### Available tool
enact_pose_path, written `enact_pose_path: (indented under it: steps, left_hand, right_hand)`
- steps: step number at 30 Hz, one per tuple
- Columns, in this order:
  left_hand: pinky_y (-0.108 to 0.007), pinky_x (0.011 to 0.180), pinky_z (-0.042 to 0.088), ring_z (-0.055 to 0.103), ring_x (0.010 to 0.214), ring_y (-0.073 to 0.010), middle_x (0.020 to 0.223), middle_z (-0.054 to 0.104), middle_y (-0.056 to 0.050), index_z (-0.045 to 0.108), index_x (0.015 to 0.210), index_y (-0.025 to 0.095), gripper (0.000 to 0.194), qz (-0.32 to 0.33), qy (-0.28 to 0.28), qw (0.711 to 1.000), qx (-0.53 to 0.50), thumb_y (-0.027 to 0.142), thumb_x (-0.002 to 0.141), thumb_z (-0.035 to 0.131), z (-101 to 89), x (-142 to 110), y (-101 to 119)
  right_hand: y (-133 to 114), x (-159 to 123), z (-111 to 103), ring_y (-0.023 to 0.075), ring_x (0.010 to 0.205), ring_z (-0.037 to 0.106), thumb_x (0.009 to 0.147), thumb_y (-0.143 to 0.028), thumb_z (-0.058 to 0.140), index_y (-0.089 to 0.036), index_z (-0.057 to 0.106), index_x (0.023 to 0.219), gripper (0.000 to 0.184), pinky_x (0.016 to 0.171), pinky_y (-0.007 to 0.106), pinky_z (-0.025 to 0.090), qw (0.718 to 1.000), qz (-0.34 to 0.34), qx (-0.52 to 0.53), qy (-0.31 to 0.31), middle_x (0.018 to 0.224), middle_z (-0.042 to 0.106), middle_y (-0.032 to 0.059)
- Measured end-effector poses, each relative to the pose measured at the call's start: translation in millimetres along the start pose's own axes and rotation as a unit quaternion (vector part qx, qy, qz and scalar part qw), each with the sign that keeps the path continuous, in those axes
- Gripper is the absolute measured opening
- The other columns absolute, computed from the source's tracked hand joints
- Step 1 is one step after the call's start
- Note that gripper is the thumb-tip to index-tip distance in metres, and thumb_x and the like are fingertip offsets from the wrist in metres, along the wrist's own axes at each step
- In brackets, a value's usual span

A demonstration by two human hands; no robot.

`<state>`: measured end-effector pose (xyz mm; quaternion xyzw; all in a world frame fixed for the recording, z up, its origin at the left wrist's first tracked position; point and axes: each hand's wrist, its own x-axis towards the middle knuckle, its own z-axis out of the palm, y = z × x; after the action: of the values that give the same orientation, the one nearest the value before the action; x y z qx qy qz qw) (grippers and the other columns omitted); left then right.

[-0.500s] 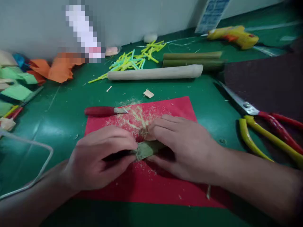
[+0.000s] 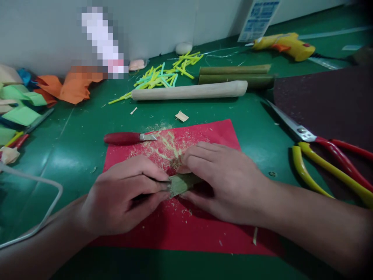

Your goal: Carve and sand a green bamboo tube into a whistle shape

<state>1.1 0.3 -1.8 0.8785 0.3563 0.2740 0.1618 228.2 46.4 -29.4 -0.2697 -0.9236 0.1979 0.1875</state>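
On the table [image 2: 72,155], a sheet [image 2: 175,237] bears shavings [image 2: 170,144] and, at its far left corner, a knife [image 2: 124,138], with a short piece [image 2: 183,184] between left hand [image 2: 124,194] and right hand [image 2: 225,182] above it, scissors [image 2: 304,133] to its right, a pole [image 2: 189,91] behind it, straws [image 2: 151,78] and tubes [image 2: 236,79] behind the pole, and scraps [image 2: 75,85] further left.

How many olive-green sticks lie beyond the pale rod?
2, side by side: the farther stick toward the wall, the nearer stick close behind the pale rod. More could be hidden.
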Motion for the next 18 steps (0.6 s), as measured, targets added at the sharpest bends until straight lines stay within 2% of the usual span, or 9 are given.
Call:
enact_pose_path:
  steps: [4,9,14,18]
  left_hand:
    - [-0.018,0.074,0.057,0.068,0.080,-0.0110,0.088,0.070,-0.005,0.068,0.083,0.015,0.005,0.002,0.003,1.000,0.028,0.017,0.086,0.064,-0.5,-0.7,0.2]
    - [-0.018,0.072,0.057,0.067,0.079,-0.0104,0.086,0.070,-0.005,0.066,0.083,0.015,0.002,0.018,0.016,1.000,-0.013,0.014,0.085,0.065,2.0,2.0,-1.6]
    - [-0.022,0.073,0.058,0.068,0.080,-0.0123,0.089,0.070,-0.004,0.066,0.086,0.017,0.002,0.009,0.009,1.000,0.005,0.016,0.086,0.064,4.1,0.6,-3.5]
    - [-0.024,0.070,0.058,0.067,0.079,-0.0132,0.088,0.070,-0.005,0.065,0.087,0.017,0.005,0.012,-0.001,0.998,-0.060,0.013,0.085,0.064,6.3,1.9,-3.7]
  right_hand:
    - [0.2,-0.6,-0.5,0.0219,0.085,0.055,0.083,-0.033,0.060,-0.014,0.064,0.093,0.021,0.070,0.033,0.037,1.000,-0.009,0.001,-0.003,0.092,0.065,0.0073]
    - [0.5,-0.8,-0.2,0.0221,0.085,0.055,0.081,-0.031,0.062,-0.014,0.064,0.094,0.021,0.071,0.034,0.038,1.000,-0.004,-0.005,-0.001,0.090,0.066,0.0071]
    - [0.3,-0.4,-0.3,0.0216,0.085,0.055,0.083,-0.033,0.061,-0.014,0.064,0.093,0.021,0.070,0.034,0.038,1.000,-0.010,0.006,-0.004,0.091,0.065,0.0071]
    - [-1.0,-0.8,-0.2,0.0218,0.084,0.055,0.081,-0.029,0.060,-0.015,0.064,0.093,0.019,0.069,0.034,0.038,1.000,-0.002,-0.002,0.000,0.089,0.065,0.0065]
